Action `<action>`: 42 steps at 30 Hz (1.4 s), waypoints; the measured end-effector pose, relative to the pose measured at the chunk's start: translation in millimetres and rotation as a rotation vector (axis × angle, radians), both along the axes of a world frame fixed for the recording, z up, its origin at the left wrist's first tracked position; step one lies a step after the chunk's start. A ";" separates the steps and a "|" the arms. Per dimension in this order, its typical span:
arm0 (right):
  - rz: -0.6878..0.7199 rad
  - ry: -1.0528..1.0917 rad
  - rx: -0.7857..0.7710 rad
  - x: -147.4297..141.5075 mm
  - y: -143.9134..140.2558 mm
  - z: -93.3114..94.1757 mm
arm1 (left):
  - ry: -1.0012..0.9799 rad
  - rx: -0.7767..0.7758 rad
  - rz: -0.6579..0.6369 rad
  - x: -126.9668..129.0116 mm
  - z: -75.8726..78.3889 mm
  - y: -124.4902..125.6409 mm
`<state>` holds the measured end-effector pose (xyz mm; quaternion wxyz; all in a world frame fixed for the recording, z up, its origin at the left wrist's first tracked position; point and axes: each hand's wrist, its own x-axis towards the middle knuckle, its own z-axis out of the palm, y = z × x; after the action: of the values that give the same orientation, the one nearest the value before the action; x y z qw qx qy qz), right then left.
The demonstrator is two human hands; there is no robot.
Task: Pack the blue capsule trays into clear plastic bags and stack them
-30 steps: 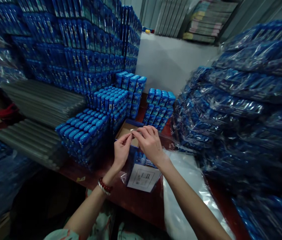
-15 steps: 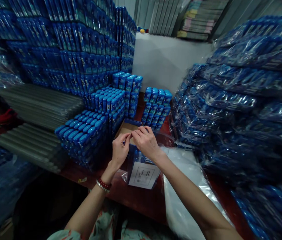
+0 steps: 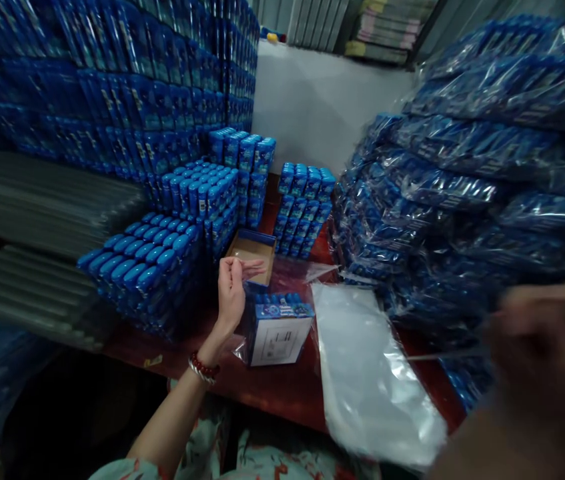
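Observation:
My left hand (image 3: 231, 288), with a beaded bracelet at the wrist, pinches the top flap of a clear plastic bag (image 3: 292, 270). The bag wraps a pack of small blue containers (image 3: 276, 328) with a white label on its front, standing on the red-brown table (image 3: 282, 393). My right hand (image 3: 547, 350) is a blur at the far right, well away from the pack, fingers closed. A thin pale strip (image 3: 442, 354) runs from it toward the left.
A small open cardboard box (image 3: 252, 247) sits behind the pack. Flat clear bags (image 3: 372, 380) lie to its right. Stacks of blue containers (image 3: 147, 267) stand to the left and behind, and plastic-wrapped blue bundles (image 3: 442, 200) are piled on the right.
My right hand has left the bag's top and swung far out to the right, drawing a thin strip with it. My left hand stays pinching the flap. The view shifted slightly right.

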<state>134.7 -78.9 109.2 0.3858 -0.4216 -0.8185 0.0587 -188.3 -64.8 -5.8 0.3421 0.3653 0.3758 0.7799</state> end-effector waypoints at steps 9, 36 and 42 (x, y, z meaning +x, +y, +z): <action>-0.026 -0.663 -0.312 -159.9 -22.9 -126.9 | 0.060 0.023 -0.041 8.7 -0.5 -17.8; -0.181 1.126 -0.723 -123.4 -27.1 -159.6 | 1.156 0.370 -0.382 -20.5 -66.8 -93.0; -0.248 1.022 -0.583 -125.7 -31.4 -207.7 | 0.950 0.179 -0.446 -31.3 -77.1 -92.0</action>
<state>9.0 -110.3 -98.5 0.6029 -0.5207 -0.4240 0.4308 -219.6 -156.9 -82.9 0.2593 0.7771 0.3345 0.4657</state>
